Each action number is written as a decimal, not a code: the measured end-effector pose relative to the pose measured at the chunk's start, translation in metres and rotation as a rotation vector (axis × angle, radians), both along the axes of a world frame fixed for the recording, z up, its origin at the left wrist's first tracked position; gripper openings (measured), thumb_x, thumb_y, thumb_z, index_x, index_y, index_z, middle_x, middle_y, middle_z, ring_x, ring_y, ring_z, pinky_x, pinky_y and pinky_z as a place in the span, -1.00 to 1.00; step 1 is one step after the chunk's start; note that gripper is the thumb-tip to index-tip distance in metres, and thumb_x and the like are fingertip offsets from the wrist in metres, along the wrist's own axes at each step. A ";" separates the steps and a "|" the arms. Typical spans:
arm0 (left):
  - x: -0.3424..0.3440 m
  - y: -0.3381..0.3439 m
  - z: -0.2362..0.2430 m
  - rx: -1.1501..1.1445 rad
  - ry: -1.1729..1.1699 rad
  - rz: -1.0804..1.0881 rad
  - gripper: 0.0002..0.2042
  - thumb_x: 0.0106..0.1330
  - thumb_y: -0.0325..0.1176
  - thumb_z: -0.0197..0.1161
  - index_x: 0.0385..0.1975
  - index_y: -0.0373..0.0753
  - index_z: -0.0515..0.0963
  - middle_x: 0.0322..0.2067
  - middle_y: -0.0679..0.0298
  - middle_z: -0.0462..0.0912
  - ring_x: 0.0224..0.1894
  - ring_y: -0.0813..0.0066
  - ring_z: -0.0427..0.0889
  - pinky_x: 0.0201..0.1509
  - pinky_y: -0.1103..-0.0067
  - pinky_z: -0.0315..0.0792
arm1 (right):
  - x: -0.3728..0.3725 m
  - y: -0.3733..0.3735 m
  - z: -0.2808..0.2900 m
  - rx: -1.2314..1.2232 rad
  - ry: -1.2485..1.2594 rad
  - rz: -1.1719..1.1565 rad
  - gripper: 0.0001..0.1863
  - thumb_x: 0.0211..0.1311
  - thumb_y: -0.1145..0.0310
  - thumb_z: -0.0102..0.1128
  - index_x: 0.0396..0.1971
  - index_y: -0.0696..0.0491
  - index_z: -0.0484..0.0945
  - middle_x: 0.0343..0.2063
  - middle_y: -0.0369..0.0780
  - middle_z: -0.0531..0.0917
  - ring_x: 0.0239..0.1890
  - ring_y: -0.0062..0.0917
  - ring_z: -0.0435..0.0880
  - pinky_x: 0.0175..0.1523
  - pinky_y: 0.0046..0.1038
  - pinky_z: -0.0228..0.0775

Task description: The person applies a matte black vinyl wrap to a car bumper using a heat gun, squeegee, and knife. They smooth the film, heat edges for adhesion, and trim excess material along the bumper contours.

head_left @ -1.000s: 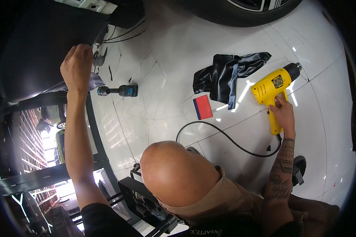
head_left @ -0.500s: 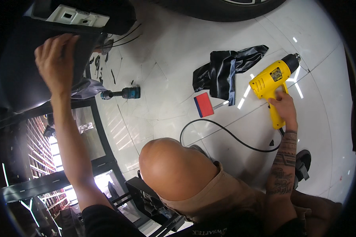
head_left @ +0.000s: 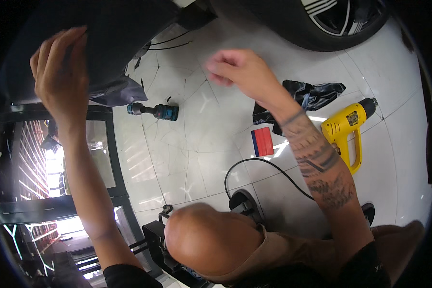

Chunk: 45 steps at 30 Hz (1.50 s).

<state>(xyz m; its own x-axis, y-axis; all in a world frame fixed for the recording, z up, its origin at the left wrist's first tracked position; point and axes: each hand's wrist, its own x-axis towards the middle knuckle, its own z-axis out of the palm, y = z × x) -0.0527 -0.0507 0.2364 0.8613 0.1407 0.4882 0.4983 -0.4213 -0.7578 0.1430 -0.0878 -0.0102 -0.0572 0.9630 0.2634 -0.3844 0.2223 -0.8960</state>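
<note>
At the upper left, my left hand (head_left: 62, 67) is against a dark panel (head_left: 105, 29), fingers curled; what they hold, if anything, is hidden. My right hand (head_left: 235, 69) is raised above the floor tiles, fingers loosely curled and slightly blurred, with nothing visible in them. Below it lie crumpled glossy black film (head_left: 317, 93) and a red squeegee (head_left: 263, 141) with a dark edge. A yellow heat gun (head_left: 345, 120) rests at the right, its cord looping leftward. A dark cordless power tool (head_left: 164, 112) lies near the panel, below loose purplish-grey sheeting (head_left: 125, 91).
A car tyre with a striped rim (head_left: 307, 33) is at the top right. A dark-framed glass structure (head_left: 108, 158) fills the lower left. My bent knee (head_left: 206, 240) and sandal (head_left: 242, 204) are at the bottom, beside a black stand (head_left: 156, 240).
My right hand has let go of the heat gun and moved up and left. My left hand has shifted left and upward along the dark panel. The view has shifted.
</note>
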 end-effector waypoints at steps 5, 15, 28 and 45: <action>0.020 0.010 -0.012 0.029 0.024 -0.027 -0.75 0.12 -0.43 0.34 -0.17 -0.05 0.61 -0.15 0.35 0.63 -0.01 0.42 0.53 0.12 0.49 0.33 | -0.064 0.049 0.042 -0.170 0.504 0.013 -0.79 0.22 0.39 0.11 -0.17 0.12 0.54 -0.31 -0.27 0.64 -0.35 -0.61 0.55 -0.30 -0.55 0.38; -0.011 0.047 -0.019 0.081 -0.090 -0.165 -0.86 0.17 -0.37 0.33 -0.28 0.02 0.69 -0.19 0.43 0.67 -0.05 0.52 0.54 0.07 0.53 0.28 | -0.092 0.068 0.043 -0.051 0.706 0.047 -0.87 0.18 0.37 0.20 -0.27 0.01 0.54 -0.24 -0.33 0.62 -0.23 -0.58 0.55 -0.17 -0.47 0.36; 0.014 0.046 -0.063 -0.037 -0.144 -0.138 -0.19 -0.16 0.12 0.50 0.21 0.30 0.30 0.33 0.25 0.00 0.40 0.04 -0.17 0.42 0.09 -0.29 | -0.094 0.086 0.033 0.127 0.765 0.218 -0.85 0.33 0.28 0.09 -0.16 -0.07 0.47 -0.21 -0.38 0.59 -0.15 -0.61 0.55 -0.15 -0.46 0.41; 0.035 0.032 -0.064 0.742 0.132 0.513 -0.60 0.05 -0.54 0.31 -0.05 -0.14 0.49 -0.11 0.21 0.57 0.06 0.20 0.44 0.17 0.40 0.36 | -0.085 0.082 0.027 0.062 0.782 0.225 -0.82 0.31 0.28 0.10 -0.16 -0.01 0.51 -0.15 -0.32 0.57 -0.09 -0.52 0.54 -0.08 -0.40 0.38</action>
<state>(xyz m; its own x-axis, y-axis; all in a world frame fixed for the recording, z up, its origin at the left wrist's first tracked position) -0.0177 -0.0186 0.1726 0.8351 0.2109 0.5081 0.3799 0.4468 -0.8100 0.0582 -0.0056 0.0170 -0.0251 0.9326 0.3600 -0.9348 0.1057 -0.3390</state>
